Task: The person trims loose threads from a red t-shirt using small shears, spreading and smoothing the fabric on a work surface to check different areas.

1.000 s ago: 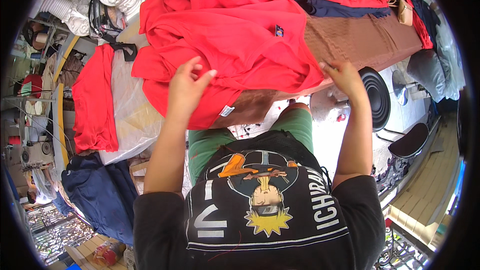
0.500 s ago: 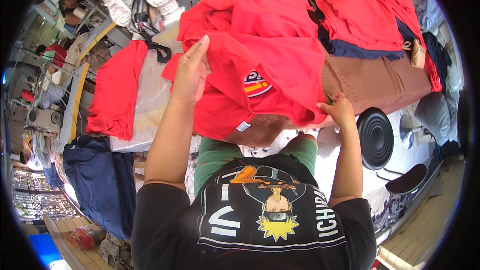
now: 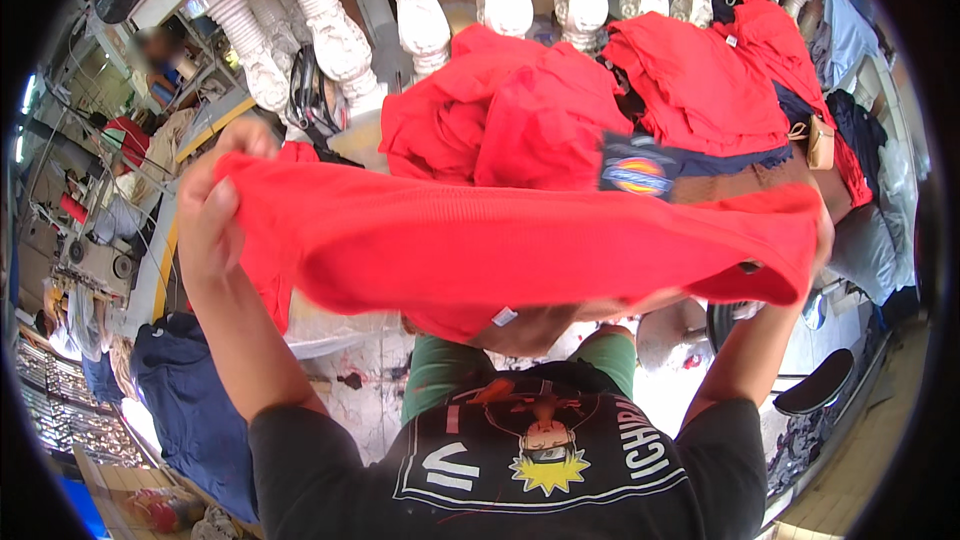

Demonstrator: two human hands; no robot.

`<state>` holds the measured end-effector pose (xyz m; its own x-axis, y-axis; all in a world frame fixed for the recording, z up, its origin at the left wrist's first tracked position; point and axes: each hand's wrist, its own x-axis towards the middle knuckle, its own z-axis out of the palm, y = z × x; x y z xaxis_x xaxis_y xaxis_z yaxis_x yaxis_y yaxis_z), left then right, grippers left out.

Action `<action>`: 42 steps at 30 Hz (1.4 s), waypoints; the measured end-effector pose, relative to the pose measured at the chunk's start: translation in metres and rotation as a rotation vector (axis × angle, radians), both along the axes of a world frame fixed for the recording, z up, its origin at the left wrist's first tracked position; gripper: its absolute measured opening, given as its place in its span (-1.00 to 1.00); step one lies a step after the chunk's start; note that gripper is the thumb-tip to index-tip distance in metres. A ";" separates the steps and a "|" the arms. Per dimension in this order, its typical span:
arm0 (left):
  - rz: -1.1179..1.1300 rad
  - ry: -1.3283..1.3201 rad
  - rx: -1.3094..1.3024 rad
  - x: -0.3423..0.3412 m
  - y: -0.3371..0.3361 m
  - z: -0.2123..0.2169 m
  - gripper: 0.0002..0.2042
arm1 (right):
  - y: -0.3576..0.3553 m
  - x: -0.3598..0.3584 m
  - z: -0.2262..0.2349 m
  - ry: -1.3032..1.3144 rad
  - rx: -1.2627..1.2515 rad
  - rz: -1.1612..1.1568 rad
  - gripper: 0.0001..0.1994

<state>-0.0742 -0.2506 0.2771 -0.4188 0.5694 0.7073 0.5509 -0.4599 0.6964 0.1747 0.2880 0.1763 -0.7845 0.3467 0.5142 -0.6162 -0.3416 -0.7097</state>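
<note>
A red shirt [image 3: 540, 250] is stretched wide between my two hands, above my lap and the table's near edge. My left hand [image 3: 215, 200] grips its left end, thumb in front and fingers bent behind the cloth. At the opposite end my right hand [image 3: 824, 235] is closed at the edge, mostly hidden by the fabric. A dark tag [image 3: 637, 172] with a coloured oval shows along the shirt's upper edge, blurred by motion. Below the stretched band hangs a small white label [image 3: 505, 317].
A heap of red cloth [image 3: 500, 105] lies behind the shirt. Folded red garments [image 3: 690, 85] rest on navy cloth to its right. White balusters [image 3: 420, 15] line the far side. Navy cloth [image 3: 190, 390] hangs at the left; a black stool seat [image 3: 815, 382] stands at the right.
Both hands have moved apart, pulling the shirt out sideways and lifting it off the table. The dark tag now shows fully. My view has shifted, bringing in more of the balusters.
</note>
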 end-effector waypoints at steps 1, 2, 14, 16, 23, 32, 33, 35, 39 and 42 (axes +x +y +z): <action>0.053 -0.080 -0.107 -0.014 0.002 0.011 -0.71 | 0.016 -0.017 0.010 -0.072 0.073 -0.038 -0.55; 0.118 -0.166 -0.226 -0.037 0.006 0.022 -0.70 | -0.009 -0.065 0.036 -0.146 0.045 -0.342 -0.54; -0.153 -0.980 -0.275 -0.125 0.007 -0.233 -0.22 | 0.027 -0.140 -0.159 -0.981 0.866 -0.674 -0.76; 0.122 -1.006 -0.309 -0.094 0.040 -0.227 -0.36 | 0.019 -0.124 -0.172 -1.033 1.221 -0.913 -0.69; 0.426 -0.746 -0.647 -0.074 0.068 -0.228 -0.59 | -0.070 -0.165 -0.139 -1.169 0.509 -0.178 -0.52; 0.429 -0.524 0.179 -0.064 0.013 -0.066 -0.58 | -0.108 -0.164 -0.072 -0.399 -0.232 0.512 -0.56; 0.456 -0.403 0.191 -0.085 -0.017 -0.059 -0.63 | -0.124 -0.165 -0.048 -0.329 -0.196 0.604 -0.54; 0.451 -0.516 0.320 -0.061 -0.033 -0.019 -0.69 | -0.113 -0.161 -0.014 -0.179 -0.127 0.408 -0.49; 0.504 -0.285 0.239 -0.024 -0.112 0.031 -0.70 | -0.128 -0.164 0.097 -0.144 0.190 0.049 -0.49; 0.672 -0.143 0.255 0.008 -0.133 0.042 -0.68 | -0.177 -0.178 0.156 -0.183 0.068 -0.242 -0.50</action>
